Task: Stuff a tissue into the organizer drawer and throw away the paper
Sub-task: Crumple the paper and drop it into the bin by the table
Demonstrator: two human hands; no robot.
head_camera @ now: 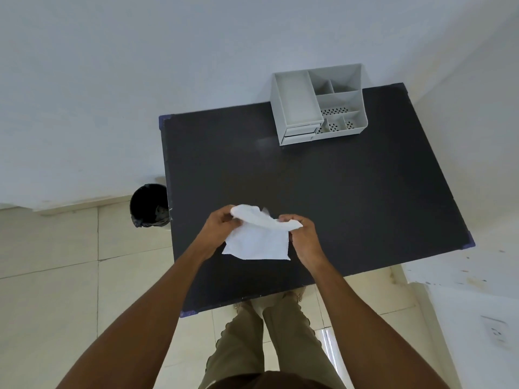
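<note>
A white tissue (258, 240) hangs unfolded over the near middle of the dark table (351, 197). My left hand (220, 226) pinches its upper left corner and my right hand (302, 231) pinches its upper right edge. The light grey organizer (318, 103) stands at the table's far right, against the wall. Its two small drawers (300, 134) face me at its lower left and both are shut. A black-lined trash bin (150, 204) stands on the floor by the table's left edge.
The table sits in a corner between white walls. My legs in khaki trousers (269, 341) stand at its near edge on a cream tiled floor. A white ledge (460, 273) lies to the right of the table.
</note>
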